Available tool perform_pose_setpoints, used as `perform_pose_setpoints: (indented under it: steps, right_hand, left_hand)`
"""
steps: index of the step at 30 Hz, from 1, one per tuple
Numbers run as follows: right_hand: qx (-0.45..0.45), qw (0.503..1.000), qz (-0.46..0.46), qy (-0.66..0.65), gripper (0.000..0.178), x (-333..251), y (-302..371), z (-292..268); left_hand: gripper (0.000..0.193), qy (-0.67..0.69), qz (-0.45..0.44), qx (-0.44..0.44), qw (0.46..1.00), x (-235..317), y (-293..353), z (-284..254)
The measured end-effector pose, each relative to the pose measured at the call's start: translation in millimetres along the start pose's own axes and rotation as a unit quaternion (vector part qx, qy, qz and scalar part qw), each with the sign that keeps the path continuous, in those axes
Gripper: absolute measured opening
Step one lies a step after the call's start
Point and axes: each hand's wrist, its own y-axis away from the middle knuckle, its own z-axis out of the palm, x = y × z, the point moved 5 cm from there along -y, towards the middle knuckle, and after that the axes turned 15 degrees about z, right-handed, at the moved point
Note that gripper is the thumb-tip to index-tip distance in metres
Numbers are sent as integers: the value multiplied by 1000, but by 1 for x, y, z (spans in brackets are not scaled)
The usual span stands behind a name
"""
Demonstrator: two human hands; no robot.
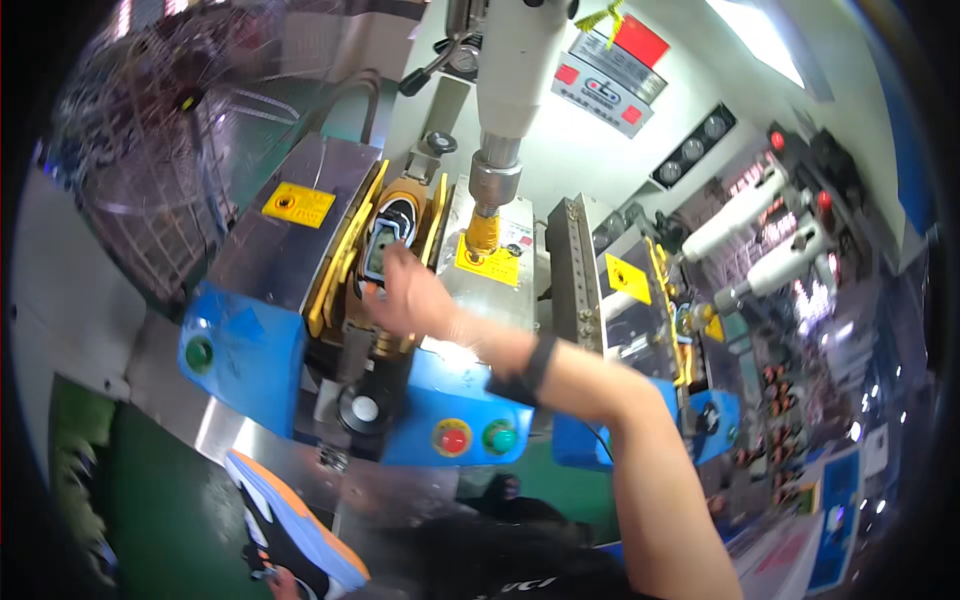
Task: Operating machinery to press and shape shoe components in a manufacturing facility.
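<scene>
Reaching in from the lower right, my right hand (408, 292) curls its slightly blurred fingers over the heel end of a black shoe (396, 218) with light-blue trim. That shoe lies between the yellow side pads (345, 250) of a pressing machine, its toe pointing away from me. Part of the heel is hidden behind the hand. At the lower left, my left hand (286, 583) grips another shoe (300, 530), black with a white, light-blue and orange sole. This one is tilted on its side, and only a few fingers show.
A white press column (505, 80) with a metal shaft and yellow tip (484, 232) hangs right of the station. Red (453, 438) and green (499, 437) buttons sit on the blue front. A second station (640, 320) stands right; a wire rack (150, 150) stands left.
</scene>
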Motion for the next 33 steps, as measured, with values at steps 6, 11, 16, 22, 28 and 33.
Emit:
perform_pose_setpoints:
  steps: [6,11,16,22,28,33]
  right_hand:
    - [-139,976,-21,169,83,40,215,-21]
    - [-134,989,0,57,80,76,273,-28]
    - [-104,973,-31,-203,59,93,327,-30]
    - [-380,875,-101,-283,48,81,442,10]
    - [-363,891,-127,-240,41,66,459,-14]
    - [-428,870,81,-231,41,21,466,21]
  left_hand:
    - [45,-14,70,75,995,-17,55,-3]
    - [49,-40,85,55,994,-26,93,26]
    - [49,-100,34,35,994,-23,145,38]
    - [27,-87,-6,273,958,-38,263,-48]
    - [21,-181,146,411,881,-39,327,-218]
    - [29,-290,243,495,782,-12,372,-316]
